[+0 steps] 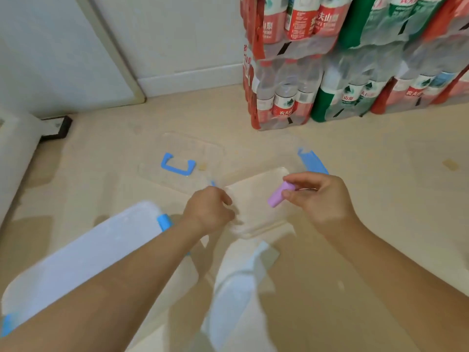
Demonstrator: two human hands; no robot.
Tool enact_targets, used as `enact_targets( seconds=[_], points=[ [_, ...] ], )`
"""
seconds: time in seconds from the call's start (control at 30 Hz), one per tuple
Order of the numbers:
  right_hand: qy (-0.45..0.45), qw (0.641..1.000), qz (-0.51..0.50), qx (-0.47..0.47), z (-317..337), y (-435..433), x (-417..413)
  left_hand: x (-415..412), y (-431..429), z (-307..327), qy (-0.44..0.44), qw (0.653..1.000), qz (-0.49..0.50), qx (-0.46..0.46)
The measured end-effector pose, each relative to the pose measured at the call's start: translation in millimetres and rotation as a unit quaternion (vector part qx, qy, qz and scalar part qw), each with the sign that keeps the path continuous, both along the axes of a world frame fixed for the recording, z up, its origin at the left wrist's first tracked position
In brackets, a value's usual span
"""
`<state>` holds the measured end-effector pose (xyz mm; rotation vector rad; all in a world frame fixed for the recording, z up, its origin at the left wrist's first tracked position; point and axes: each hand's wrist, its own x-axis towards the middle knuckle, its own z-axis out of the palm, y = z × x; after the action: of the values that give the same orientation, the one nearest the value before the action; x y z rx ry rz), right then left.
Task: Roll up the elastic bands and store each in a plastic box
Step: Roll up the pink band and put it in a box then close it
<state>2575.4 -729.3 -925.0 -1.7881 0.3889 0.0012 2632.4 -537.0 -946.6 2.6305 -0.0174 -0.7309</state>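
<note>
Right hand (317,196): pinches a rolled purple elastic band (278,196) between thumb and fingertips, the other fingers loosely curled
Band: a tight short roll, held just above the open plastic box (253,232), not yet inside it
Left hand (210,209): fingers curled on the box's left rim, apparently steadying it
Box: clear and lidless, on the floor (380,224) between the two hands; it looks empty, though the clear walls are blurred
Done, as I judge it: this band is rolled and the box is open
Left to do: put the roll in and fit the lid; no other loose band shows
Lid (193,148): clear with a blue handle (177,166), flat on the floor just beyond the left hand
Blue latch (313,162): just beyond the right hand, at the box's far end
Second box (88,250): whitish, blue latches, beside the left forearm; contents cannot be told
Bottle packs (291,72): stacked well beyond both hands
In the way: nothing between roll and box mouth; the roll may unwind once released
</note>
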Motion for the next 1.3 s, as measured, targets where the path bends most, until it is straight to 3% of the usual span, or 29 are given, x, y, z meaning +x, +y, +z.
enact_targets(
  seconds=[0.1, 0.2, 0.37, 0.47, 0.77, 1.03, 1.2, 1.3],
  points=[
    [0.013, 1.000, -0.017, -0.010, -8, -5, 3, -28, -17, -7, 0.052, 0.996, -0.035, -0.056],
    [0.032, 0.995, -0.005, -0.099, -22, -10, 2, -42, -20, -10, 0.087, 0.989, -0.051, -0.112],
    [0.039, 0.990, 0.023, -0.134, -43, 3, 12, -31, -9, -9, 0.027, 0.981, 0.037, -0.189],
    [0.048, 0.992, 0.036, -0.112, -59, 19, 27, -21, -6, -7, 0.048, 0.964, 0.109, -0.236],
    [0.111, 0.973, 0.101, -0.175, -109, 40, 45, -20, -7, -13, 0.081, 0.946, 0.151, -0.276],
    [0.122, 0.989, 0.045, -0.071, -110, 43, 45, -18, -6, -17, 0.089, 0.934, 0.164, -0.304],
    [0.152, 0.986, 0.029, -0.067, -110, 47, 48, -18, -5, -17, 0.099, 0.925, 0.176, -0.321],
    [0.187, 0.982, -0.005, 0.028, -109, 42, 49, -17, -6, -16, 0.108, 0.922, 0.180, -0.326]
  ],
)
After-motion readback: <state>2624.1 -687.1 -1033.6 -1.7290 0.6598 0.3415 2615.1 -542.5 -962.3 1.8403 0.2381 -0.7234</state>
